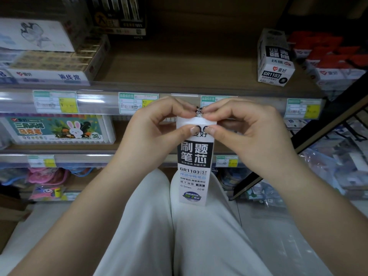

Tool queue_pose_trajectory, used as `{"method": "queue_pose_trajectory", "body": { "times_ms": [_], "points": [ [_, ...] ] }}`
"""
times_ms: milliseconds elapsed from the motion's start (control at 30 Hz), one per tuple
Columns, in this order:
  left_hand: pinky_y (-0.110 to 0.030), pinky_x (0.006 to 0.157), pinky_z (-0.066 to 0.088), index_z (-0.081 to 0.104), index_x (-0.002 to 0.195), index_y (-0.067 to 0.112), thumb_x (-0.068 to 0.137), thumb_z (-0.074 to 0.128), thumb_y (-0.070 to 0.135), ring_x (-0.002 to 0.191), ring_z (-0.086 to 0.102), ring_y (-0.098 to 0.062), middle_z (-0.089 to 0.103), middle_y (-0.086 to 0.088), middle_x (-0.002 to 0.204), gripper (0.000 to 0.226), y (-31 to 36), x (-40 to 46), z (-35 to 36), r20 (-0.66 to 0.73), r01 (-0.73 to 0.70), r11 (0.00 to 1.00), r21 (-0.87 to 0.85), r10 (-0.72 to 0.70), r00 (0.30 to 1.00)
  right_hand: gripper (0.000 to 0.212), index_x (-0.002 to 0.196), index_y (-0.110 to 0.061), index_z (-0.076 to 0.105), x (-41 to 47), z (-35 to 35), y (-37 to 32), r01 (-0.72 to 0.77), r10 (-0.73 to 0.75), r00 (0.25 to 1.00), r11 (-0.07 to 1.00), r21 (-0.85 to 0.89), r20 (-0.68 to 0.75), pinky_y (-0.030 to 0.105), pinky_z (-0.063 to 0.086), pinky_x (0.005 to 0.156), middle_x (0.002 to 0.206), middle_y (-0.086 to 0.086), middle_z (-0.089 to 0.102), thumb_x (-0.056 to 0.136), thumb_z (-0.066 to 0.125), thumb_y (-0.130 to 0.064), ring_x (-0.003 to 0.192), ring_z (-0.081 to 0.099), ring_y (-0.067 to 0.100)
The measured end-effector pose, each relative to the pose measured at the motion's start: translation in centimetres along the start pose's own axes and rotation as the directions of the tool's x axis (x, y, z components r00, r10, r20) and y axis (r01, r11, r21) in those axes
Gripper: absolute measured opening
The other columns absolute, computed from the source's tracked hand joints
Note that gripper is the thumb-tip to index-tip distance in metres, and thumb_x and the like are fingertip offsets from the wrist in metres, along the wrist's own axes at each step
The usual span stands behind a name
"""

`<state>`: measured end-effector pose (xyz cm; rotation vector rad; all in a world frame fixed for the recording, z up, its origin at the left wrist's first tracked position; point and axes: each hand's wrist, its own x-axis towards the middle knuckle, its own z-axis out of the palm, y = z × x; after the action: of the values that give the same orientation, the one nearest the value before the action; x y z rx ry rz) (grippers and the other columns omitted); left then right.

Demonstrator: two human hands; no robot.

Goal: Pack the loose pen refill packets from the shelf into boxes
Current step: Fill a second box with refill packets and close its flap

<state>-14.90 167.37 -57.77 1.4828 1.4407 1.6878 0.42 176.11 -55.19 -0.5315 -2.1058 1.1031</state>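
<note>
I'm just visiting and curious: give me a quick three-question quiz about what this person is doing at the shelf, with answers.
1. True or false: both the left hand and the right hand pinch the top of the tall white refill box.
2. Where does the second refill box stand? A) on the floor B) on the wooden shelf, to the right C) on the person's lap
3. Fill in: the model code printed on both boxes is GR____.

Key: 1 true; 2 B; 3 1103
</note>
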Motion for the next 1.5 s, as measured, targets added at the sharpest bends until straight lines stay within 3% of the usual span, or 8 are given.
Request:
{"method": "queue_pose_trajectory", "body": {
  "times_ms": [367, 567, 700, 867, 967, 1167, 1367, 1500],
  "points": [
    [-0.043, 0.077, 0.055, 0.065, 0.076, 0.035, 0.071, 0.07, 0.028, 0.097, 0.063, -0.017, 0.066, 0.01, 0.097, 0.01, 0.4, -0.8, 0.3, -0.038, -0.011, 1.0, 0.017, 0.012, 0.999, 0.012, 0.083, -0.011, 0.07, -0.6, 0.6, 0.3, 0.067, -0.066, 0.995, 0.998, 0.009, -0.07, 0.025, 0.054, 0.081, 0.09, -0.012, 0.065, 0.074, 0.067, -0.005, 0.088, 0.065, 0.007],
    [-0.028, 0.07, 0.051, 0.062, 0.083, 0.023, 0.077, 0.065, 0.026, 0.091, 0.061, -0.008, 0.062, 0.021, 0.095, 0.008, 0.5, -0.9, 0.7, -0.031, -0.094, 0.988, 0.123, 0.098, 0.995, 0.01, 0.08, -0.003, 0.069, -1.1, 0.3, 1.0, 0.173, -0.177, 0.982, 0.983, -0.06, -0.07, 0.039, 0.054, 0.081, 0.093, -0.007, 0.064, 0.078, 0.064, -0.012, 0.09, 0.065, 0.012],
    [-0.02, 0.074, 0.049, 0.058, 0.081, 0.018, 0.082, 0.061, 0.02, 0.09, 0.059, -0.002, 0.059, 0.015, 0.099, 0.004, 0.5, -1.0, 1.1, -0.018, -0.173, 0.961, 0.217, 0.182, 0.983, 0.008, 0.081, -0.01, 0.069, -1.4, 0.1, 1.3, 0.17, -0.173, 0.982, 0.984, -0.048, -0.077, 0.038, 0.054, 0.082, 0.094, -0.01, 0.06, 0.079, 0.063, -0.014, 0.089, 0.063, 0.012],
    [-0.028, 0.077, 0.05, 0.057, 0.081, 0.021, 0.083, 0.06, 0.021, 0.094, 0.059, -0.002, 0.058, 0.019, 0.101, 0.004, 0.4, -1.0, 1.4, -0.014, -0.197, 0.947, 0.252, 0.207, 0.978, 0.005, 0.084, -0.019, 0.064, -1.7, 0.0, 1.3, 0.154, -0.157, 0.984, 0.987, -0.037, -0.085, 0.034, 0.053, 0.082, 0.095, -0.013, 0.055, 0.08, 0.062, -0.018, 0.09, 0.061, 0.012],
    [-0.03, 0.079, 0.05, 0.058, 0.081, 0.022, 0.082, 0.061, 0.023, 0.095, 0.06, -0.006, 0.061, 0.023, 0.097, 0.003, 0.2, -1.1, 1.5, -0.026, -0.184, 0.958, 0.22, 0.194, 0.981, 0.008, 0.087, -0.021, 0.063, -2.1, 0.2, 1.3, 0.156, -0.159, 0.982, 0.987, -0.039, -0.1, 0.03, 0.052, 0.082, 0.099, -0.013, 0.054, 0.081, 0.06, -0.017, 0.093, 0.06, 0.01],
    [-0.023, 0.084, 0.05, 0.068, 0.084, 0.037, 0.075, 0.066, 0.021, 0.102, 0.065, -0.009, 0.069, 0.016, 0.102, 0.018, 0.0, -1.4, 1.5, -0.07, -0.052, 0.994, -0.101, 0.045, 0.997, 0.022, 0.101, -0.025, 0.061, -2.5, 1.3, 1.8, 0.089, -0.081, 0.991, 0.994, 0.068, -0.11, 0.034, 0.052, 0.09, 0.113, -0.012, 0.053, 0.081, 0.058, -0.018, 0.11, 0.057, 0.014],
    [-0.029, 0.087, 0.051, 0.07, 0.086, 0.038, 0.075, 0.067, 0.02, 0.108, 0.063, -0.012, 0.068, 0.012, 0.109, 0.021, -0.5, -0.9, 2.0, -0.089, -0.029, 0.989, -0.142, 0.016, 0.996, 0.024, 0.099, -0.031, 0.064, -2.3, 1.7, 2.9, 0.09, -0.063, 0.985, 0.982, 0.167, -0.161, 0.025, 0.047, 0.09, 0.117, 0.0, 0.053, 0.082, 0.058, -0.015, 0.112, 0.057, 0.014],
    [-0.022, 0.09, 0.044, 0.06, 0.091, 0.034, 0.081, 0.06, 0.021, 0.116, 0.056, -0.008, 0.059, 0.006, 0.123, 0.016, -0.8, -0.5, 3.3, -0.138, -0.049, 0.991, -0.125, 0.032, 0.99, 0.019, 0.099, -0.047, 0.055, -1.9, 3.2, 3.4, 0.114, -0.067, 0.961, 0.98, 0.166, -0.269, 0.03, 0.043, 0.092, 0.123, 0.002, 0.051, 0.086, 0.058, -0.034, 0.116, 0.053, 0.017]
  ]
}}
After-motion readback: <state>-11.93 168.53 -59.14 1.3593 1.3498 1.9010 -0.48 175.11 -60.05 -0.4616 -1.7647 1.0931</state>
